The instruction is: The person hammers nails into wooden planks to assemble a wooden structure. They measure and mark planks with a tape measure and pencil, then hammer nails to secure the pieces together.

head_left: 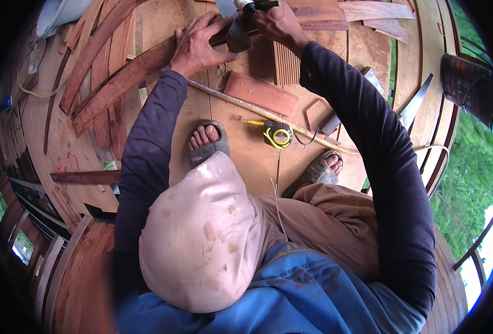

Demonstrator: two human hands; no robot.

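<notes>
At the top middle my left hand (199, 45) grips a curved reddish wooden plank (146, 67), thumb on the near side and fingers across the top. Beside its fingertips is a flat grey metal piece (238, 37) lying against the plank; its exact kind is unclear. My right hand (280, 25) closes round a black-and-white tool (249, 6), partly cut off by the upper edge. Below the hands lies a short reddish board (260, 93), with a grooved wooden block (287, 64) to its right.
A yellow-and-black tape measure (278, 134) lies between my sandalled feet, near a long thin rod (246, 106). A handsaw blade (416, 103) rests at right. Several planks (99, 50) crowd the left, beside a white container (60, 15). Greenery shows beyond the right edge.
</notes>
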